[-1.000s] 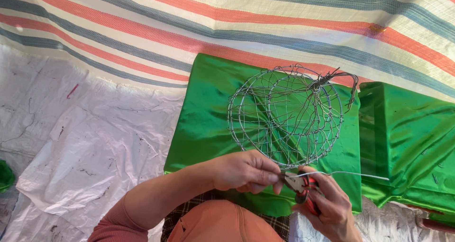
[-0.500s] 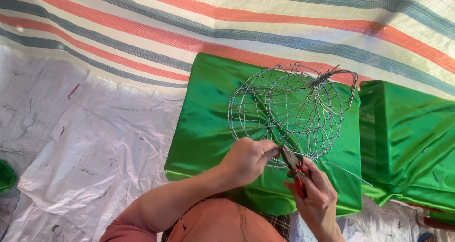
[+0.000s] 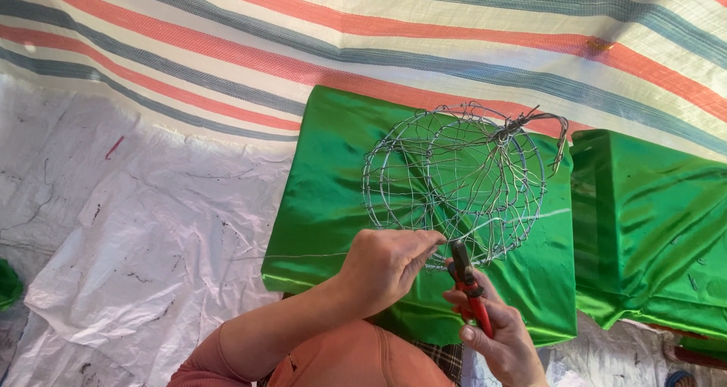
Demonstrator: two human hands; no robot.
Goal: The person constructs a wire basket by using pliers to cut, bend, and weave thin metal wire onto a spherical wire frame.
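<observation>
— Wire, thin and silvery, is forming a round cage-like frame (image 3: 454, 186), and it is resting on a folded block of shiny green satin cloth (image 3: 326, 198). What is going on at its near edge?

— Seen from the head camera, the left hand (image 3: 386, 269) is pinching a wire at the bottom rim of the frame, fingers closed tight on the strand. The right hand (image 3: 496, 334), just below that rim, is wrapping around red-handled pliers (image 3: 469, 288), and the dark nose is pointing up at the same spot.

— So which step is it?

— I am judging it as a binding or twisting of one joint on the rim. Whether the plier nose is biting the wire I cannot tell; it is too fine to see. A next move would be calling for a steady pinch and a small, exact turn.

— And the surroundings?

— Beyond the frame a woven tarpaulin (image 3: 303, 31) with red and blue stripes is spreading out. To the frame's left, crinkled white plastic sheeting (image 3: 144, 228) is lying; to its right, a second green satin bundle (image 3: 651, 228) is sitting.
</observation>
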